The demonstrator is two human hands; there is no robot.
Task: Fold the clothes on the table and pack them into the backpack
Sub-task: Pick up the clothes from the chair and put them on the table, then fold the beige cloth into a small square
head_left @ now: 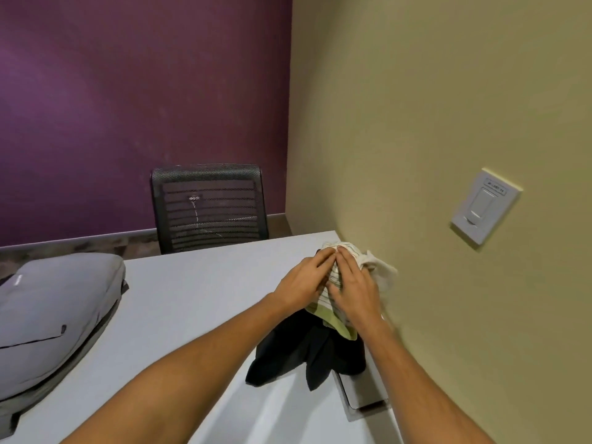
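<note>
Head view: grey backpack [48, 312] zipped, contents unseen; left hand [301, 280], right hand [355, 290] flat on striped cloth [336, 270].

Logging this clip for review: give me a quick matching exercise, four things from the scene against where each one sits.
Things:
1. backpack
2. chair
3. light switch
4. striped cloth

Places:
A. on the beige wall
B. under both hands, near the wall
C. at the table's left edge
D. behind the table, by the purple wall

Pairs: 1-C, 2-D, 3-A, 4-B
</note>
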